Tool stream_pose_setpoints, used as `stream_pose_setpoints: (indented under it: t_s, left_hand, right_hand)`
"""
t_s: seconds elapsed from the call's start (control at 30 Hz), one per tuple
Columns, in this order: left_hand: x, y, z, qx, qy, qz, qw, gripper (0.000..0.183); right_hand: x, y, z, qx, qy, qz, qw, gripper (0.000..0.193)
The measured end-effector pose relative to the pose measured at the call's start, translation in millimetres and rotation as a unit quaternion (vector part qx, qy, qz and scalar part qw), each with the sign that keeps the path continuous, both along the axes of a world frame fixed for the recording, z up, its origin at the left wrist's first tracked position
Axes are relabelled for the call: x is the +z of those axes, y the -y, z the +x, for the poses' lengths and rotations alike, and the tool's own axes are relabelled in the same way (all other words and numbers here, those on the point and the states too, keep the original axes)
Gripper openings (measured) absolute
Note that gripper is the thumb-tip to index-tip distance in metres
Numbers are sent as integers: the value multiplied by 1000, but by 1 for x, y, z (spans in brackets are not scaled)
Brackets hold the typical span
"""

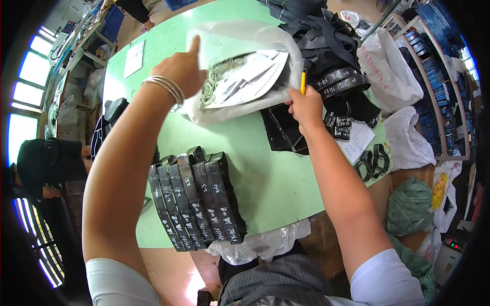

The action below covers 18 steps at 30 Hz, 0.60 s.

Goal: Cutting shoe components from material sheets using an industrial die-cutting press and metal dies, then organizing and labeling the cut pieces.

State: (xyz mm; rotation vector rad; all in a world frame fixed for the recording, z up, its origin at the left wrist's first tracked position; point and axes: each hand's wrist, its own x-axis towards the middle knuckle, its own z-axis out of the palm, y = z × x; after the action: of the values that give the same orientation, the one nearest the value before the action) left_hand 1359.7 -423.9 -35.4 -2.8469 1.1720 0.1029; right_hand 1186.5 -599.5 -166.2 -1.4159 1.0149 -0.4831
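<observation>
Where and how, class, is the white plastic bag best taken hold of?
The white plastic bag is probably best gripped by its near right rim, pinched between thumb and fingers, coming from the right. There its thin edge extends past the papers and pale green bands inside, and the right hand is at that edge.

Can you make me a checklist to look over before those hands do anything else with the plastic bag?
1. Plastic bag open: ok, white papers and pale green loops show inside.
2. Right hand gripping its rim: ok.
3. Left hand gripping it: cannot tell, fingers partly hidden.
4. Right hand free of other things: not ok, a yellow pen-like tool is there too.
5. Black stacks apart from bag: ok.
</observation>
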Motion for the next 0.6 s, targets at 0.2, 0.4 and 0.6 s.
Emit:
stream_pose_setpoints:
  t_s: [0.2, 0.4, 0.6]
  left_hand:
    - [-38, 39, -16, -53, -280, -201, 937, 29]
    - [-124, 38, -10, 31, -94, -19, 995, 30]
    - [-126, 47, 17, 10, -18, -94, 995, 23]
  right_hand:
    - [4, -18, 5, 34, 47, 24, 998, 13]
    - [3, -21, 0, 66, 34, 1, 997, 19]
    - [1, -17, -6, 96, 30, 7, 995, 20]
